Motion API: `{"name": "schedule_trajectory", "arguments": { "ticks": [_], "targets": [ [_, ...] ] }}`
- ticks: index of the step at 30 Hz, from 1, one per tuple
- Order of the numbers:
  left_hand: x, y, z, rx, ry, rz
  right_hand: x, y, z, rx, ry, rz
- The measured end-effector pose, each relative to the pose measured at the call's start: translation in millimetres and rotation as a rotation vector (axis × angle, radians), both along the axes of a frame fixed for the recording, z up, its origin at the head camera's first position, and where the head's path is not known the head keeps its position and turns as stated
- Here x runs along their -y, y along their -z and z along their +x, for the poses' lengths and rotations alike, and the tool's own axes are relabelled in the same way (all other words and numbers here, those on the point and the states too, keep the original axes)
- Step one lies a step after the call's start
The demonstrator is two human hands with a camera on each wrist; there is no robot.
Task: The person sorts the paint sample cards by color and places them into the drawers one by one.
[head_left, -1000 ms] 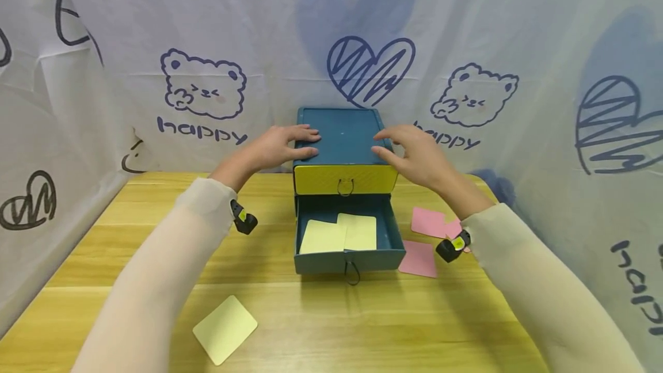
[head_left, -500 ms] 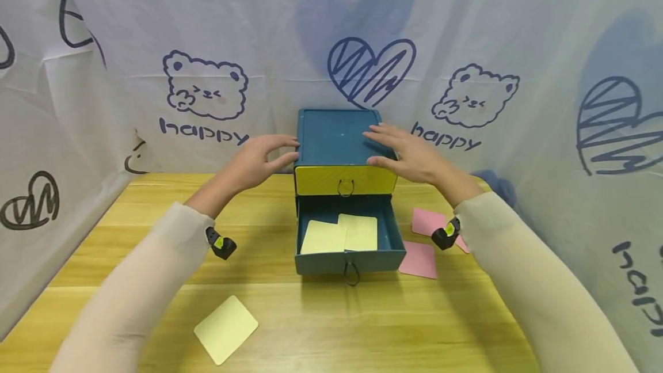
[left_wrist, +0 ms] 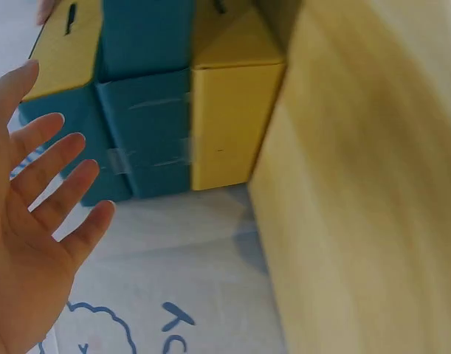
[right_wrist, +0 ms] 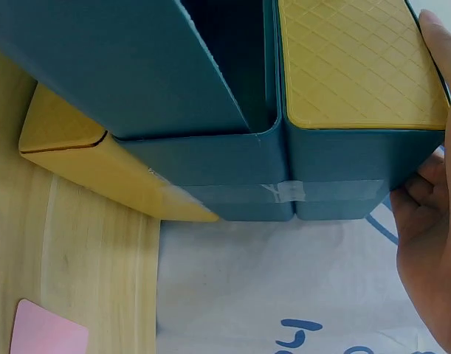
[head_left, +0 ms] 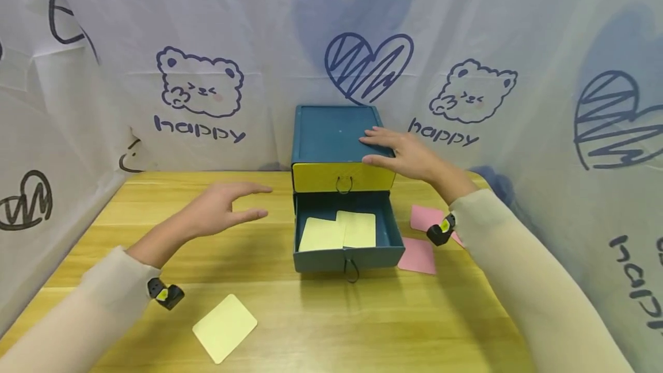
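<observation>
A small blue drawer unit (head_left: 336,131) stands at the table's back, its yellow top drawer (head_left: 318,178) closed. The blue drawer (head_left: 321,261) below is pulled out and holds two pale yellow cards (head_left: 359,229). My right hand (head_left: 409,155) rests on the top's right edge, fingers laid over it. In the right wrist view, that hand (right_wrist: 432,221) is beside the unit's yellow-fronted section. My left hand (head_left: 217,210) hovers left of the unit, fingers extended and holding nothing. The left wrist view shows its spread fingers (left_wrist: 59,158) and the lower yellow section (left_wrist: 236,125).
One pale yellow card (head_left: 225,328) lies at the wooden table's (head_left: 311,327) front left. Pink cards (head_left: 417,255) lie right of the open drawer, partly hidden by my right arm. A printed cloth (head_left: 279,33) hangs behind and along both sides.
My left hand has come off the unit's top left edge and moved left and toward me. The right hand has shifted slightly inward over the top. Drawers and cards stay put.
</observation>
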State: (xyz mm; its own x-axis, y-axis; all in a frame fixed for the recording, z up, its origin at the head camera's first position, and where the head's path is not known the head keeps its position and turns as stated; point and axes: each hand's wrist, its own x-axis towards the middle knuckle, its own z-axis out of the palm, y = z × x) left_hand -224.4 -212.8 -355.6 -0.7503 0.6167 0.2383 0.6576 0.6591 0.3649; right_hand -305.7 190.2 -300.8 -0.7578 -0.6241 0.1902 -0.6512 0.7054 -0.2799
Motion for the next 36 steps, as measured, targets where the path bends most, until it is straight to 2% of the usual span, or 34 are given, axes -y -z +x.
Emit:
{"name": "schedule_trajectory", "arguments": {
  "ticks": [5, 10, 16, 18, 25, 30, 33, 36],
  "targets": [
    [11.6, 18.8, 22.2, 0.112, 0.042, -0.056, 1.4, 0.0, -1.8, 0.011, 0.016, -0.024],
    [22.9, 41.7, 46.5, 0.218, 0.071, -0.073, 3.4, 2.8, -1.6, 0.027, 0.030, -0.043],
    [29.9, 67.7, 72.3, 0.274, 0.179, -0.134, 3.5, 6.4, -2.4, 0.026, 0.029, -0.071],
    [32.1, 75.2, 78.8, 0.273, 0.203, -0.161, 2.7, 7.6, -2.5, 0.017, 0.022, -0.082],
    [43.3, 97.3, 96.9, 0.260, 0.262, -0.161, 2.2, 10.4, -2.2, 0.000, 0.001, -0.103],
    [49.4, 101.6, 104.2, 0.275, 0.282, -0.182, 2.2, 9.6, -0.6, 0.004, 0.005, -0.119],
    [51.9, 102.6, 104.9, 0.308, 0.279, -0.184, 1.5, 8.6, -0.2, 0.011, 0.006, -0.119],
    [52.7, 102.9, 104.7, 0.305, 0.280, -0.194, 1.0, 7.6, 0.4, 0.022, 0.009, -0.119]
  ]
}}
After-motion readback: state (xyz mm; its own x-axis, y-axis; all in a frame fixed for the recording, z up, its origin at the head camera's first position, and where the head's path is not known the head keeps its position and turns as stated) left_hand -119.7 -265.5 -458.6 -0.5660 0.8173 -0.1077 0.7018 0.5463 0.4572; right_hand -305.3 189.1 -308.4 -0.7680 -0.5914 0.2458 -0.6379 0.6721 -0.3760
